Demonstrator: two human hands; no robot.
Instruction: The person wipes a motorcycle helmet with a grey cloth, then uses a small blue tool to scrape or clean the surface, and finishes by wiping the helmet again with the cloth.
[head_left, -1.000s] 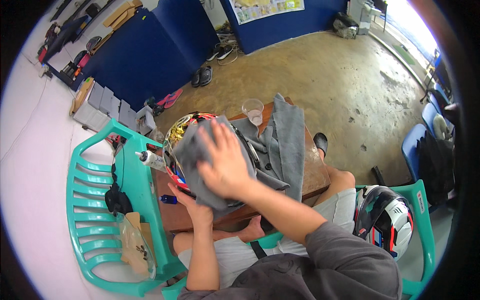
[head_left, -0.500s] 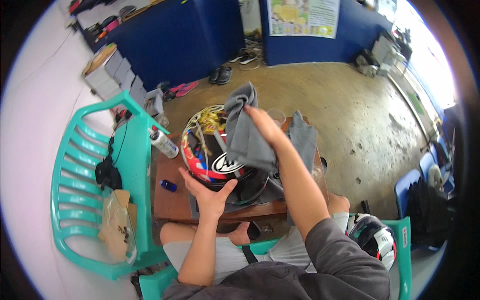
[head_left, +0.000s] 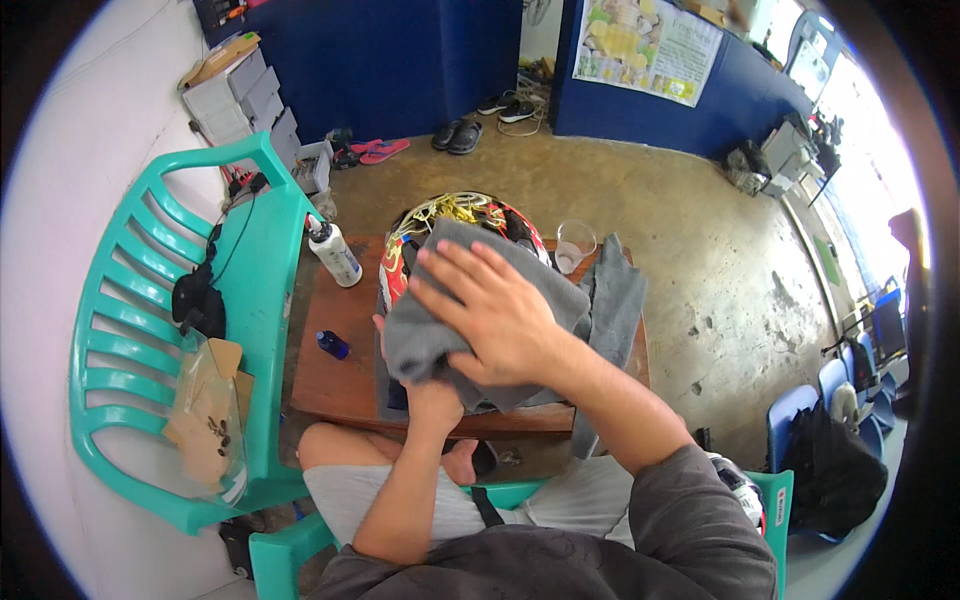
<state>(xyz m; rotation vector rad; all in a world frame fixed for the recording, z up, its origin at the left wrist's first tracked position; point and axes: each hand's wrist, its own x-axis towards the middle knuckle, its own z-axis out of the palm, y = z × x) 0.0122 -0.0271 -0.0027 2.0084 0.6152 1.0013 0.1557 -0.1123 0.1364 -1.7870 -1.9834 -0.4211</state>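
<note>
A red, white and black helmet (head_left: 397, 268) with yellow graphics sits on a low brown wooden table (head_left: 330, 390) in front of me. A grey cloth (head_left: 415, 330) is spread over its near side and hides much of it. My right hand (head_left: 490, 305) lies flat on this cloth, fingers spread and pressing it to the shell. Below the cloth's near edge, my left hand (head_left: 432, 405) is against the helmet's near left side, its fingers mostly covered.
On the table stand a white bottle with a red tip (head_left: 338, 257), a small blue bottle (head_left: 332, 345) and a clear cup (head_left: 574, 246). Another grey cloth (head_left: 618, 300) hangs off the right side. A green plastic chair (head_left: 275, 350) stands left; another helmet (head_left: 738, 488) is at my right.
My right hand has come down from above the helmet and laid the cloth over its near side. The cloth now covers most of my left hand's fingers. The view has shifted slightly.
</note>
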